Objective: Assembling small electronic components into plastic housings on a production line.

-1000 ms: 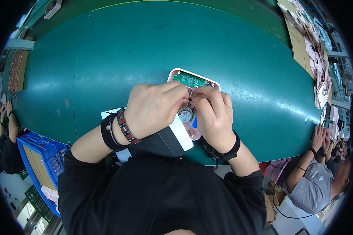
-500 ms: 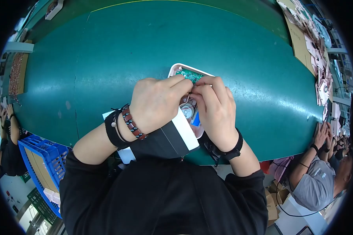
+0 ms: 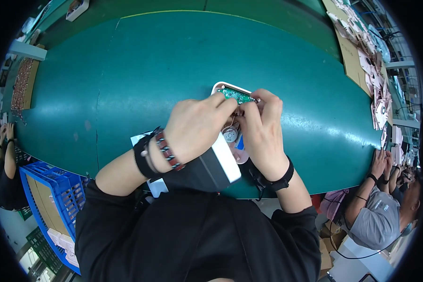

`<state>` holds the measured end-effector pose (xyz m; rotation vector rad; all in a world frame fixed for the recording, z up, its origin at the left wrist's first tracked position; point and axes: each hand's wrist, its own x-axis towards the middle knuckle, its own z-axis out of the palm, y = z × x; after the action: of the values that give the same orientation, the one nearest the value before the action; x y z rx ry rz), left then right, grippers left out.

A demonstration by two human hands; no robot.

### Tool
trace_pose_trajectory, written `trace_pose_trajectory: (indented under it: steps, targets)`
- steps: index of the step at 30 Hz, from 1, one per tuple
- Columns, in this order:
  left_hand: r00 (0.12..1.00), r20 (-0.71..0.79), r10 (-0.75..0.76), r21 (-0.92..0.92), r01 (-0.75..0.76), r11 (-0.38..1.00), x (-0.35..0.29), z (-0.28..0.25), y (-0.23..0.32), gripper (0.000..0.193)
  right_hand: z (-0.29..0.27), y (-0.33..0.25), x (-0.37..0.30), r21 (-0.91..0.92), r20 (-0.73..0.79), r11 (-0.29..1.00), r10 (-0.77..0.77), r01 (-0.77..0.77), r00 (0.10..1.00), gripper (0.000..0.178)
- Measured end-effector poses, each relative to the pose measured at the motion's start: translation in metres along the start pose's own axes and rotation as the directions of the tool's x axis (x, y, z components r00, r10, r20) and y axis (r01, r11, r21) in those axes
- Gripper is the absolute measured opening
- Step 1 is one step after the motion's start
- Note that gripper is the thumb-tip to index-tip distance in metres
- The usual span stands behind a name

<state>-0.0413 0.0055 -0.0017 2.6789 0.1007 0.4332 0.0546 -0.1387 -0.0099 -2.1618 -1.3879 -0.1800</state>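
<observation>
A shallow, pale pink housing with a white rim [image 3: 237, 87] lies open on the table before me. Inside it are a green circuit board [image 3: 234, 95], a round silvery part [image 3: 230, 134] and a blue block [image 3: 240, 142]. My left hand [image 3: 197, 123] is closed over the housing's left side, its fingertips pinched below the board; what they pinch is hidden. From the right, my right hand [image 3: 265, 134] pinches a thin wire [image 3: 232, 121] at the middle, while another finger reaches the board's right end. Under my left forearm lies a black and white flat-sided box [image 3: 226, 162].
A blue plastic crate [image 3: 56, 188] stands beyond the table's lower left edge. Cardboard with pinkish parts [image 3: 378, 89] lies along the right side, and a tray of small coppery pieces [image 3: 26, 84] at the left. A co-worker in a grey shirt [image 3: 373, 221] sits at the right.
My right fingers have spread, one of them now up at the board's right end. Both hands stay over the housing's middle. The whole view has shifted slightly.
</observation>
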Motion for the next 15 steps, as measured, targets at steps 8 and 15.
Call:
trace_pose_trajectory:
  steps: [8, 15]
  targets:
    - [0.895, -0.237, -0.379, -0.675, 0.129, 0.727, -0.025, -0.078, -0.028, 0.017, 0.002, -0.033, -0.004, 0.065, 0.138, 0.939, -0.343, 0.337, 0.929, 0.037]
    - [0.878, -0.173, -0.446, -0.745, 0.18, 0.643, -0.045, -0.093, -0.056, 0.023, -0.024, 0.056, -0.023, -0.238, 0.232, 0.946, -0.166, 0.221, 0.958, 0.027]
